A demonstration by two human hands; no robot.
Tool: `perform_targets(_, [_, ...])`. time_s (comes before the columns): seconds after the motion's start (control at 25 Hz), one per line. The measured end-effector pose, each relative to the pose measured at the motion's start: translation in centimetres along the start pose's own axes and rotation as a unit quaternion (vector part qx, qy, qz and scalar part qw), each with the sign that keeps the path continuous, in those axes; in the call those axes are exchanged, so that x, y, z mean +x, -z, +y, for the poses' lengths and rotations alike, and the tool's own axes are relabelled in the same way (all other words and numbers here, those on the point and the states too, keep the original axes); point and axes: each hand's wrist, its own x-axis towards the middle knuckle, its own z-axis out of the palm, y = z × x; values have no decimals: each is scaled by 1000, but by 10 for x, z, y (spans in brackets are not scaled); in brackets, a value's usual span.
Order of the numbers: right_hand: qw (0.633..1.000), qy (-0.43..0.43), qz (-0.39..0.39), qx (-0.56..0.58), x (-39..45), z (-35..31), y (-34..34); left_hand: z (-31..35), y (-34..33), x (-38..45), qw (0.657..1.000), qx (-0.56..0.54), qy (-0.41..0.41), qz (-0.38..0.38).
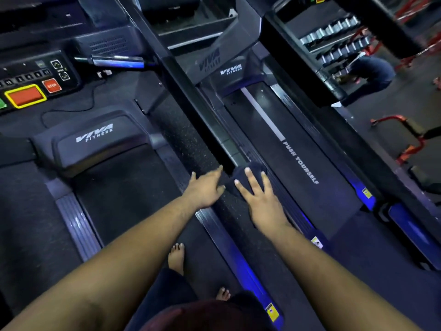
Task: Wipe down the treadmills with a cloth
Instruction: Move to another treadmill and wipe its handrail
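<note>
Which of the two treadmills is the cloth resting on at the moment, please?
The right-hand treadmill, whose belt reads PUSH YOURSELF; the cloth lies on its near side rail under the right hand.

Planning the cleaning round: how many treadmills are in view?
2. One treadmill is on the left, with its console at the upper left. The other, marked PUSH YOURSELF, is on the right, by the cloth. More may lie outside the frame.

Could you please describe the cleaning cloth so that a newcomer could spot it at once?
Find the right-hand treadmill whose belt reads PUSH YOURSELF. On its near side rail, under the right hand and its straight fingers, lies a dark navy crumpled cloth. It is the only soft, wrinkled thing among hard rails.
</note>
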Motion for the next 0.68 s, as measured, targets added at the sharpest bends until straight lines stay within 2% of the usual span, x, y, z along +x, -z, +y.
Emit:
perform_targets(0.08, [998,-3,-48,35,-21,9,-1,15,-21,-12,997,-80,12,-17])
perform_targets(0.16, [992,12,-35,118,-42,17,2,33,-38,-29,979,-202,14,-18])
perform_targets(0.2, [987,30,-8,159,-52,21,3,44,-45,-40,961,-275,15,-15])
perform_targets(0.28, [974,55,42,216,-72,28,2,65,-62,-62,902,-432,14,-5])
perform_targets(0.36, [958,59,76,272,-97,34,-2,88,-81,-87,845,-532,20,41])
perform_targets(0.44, [936,51,77,339,-122,43,-7,106,-99,-105,831,-545,21,110])
perform_targets(0.52, [914,28,44,402,-143,58,-12,121,-112,-120,846,-512,6,151])
perform_targets(0.68, [884,-40,40,463,-167,85,-16,145,-124,-151,863,-477,-41,162])
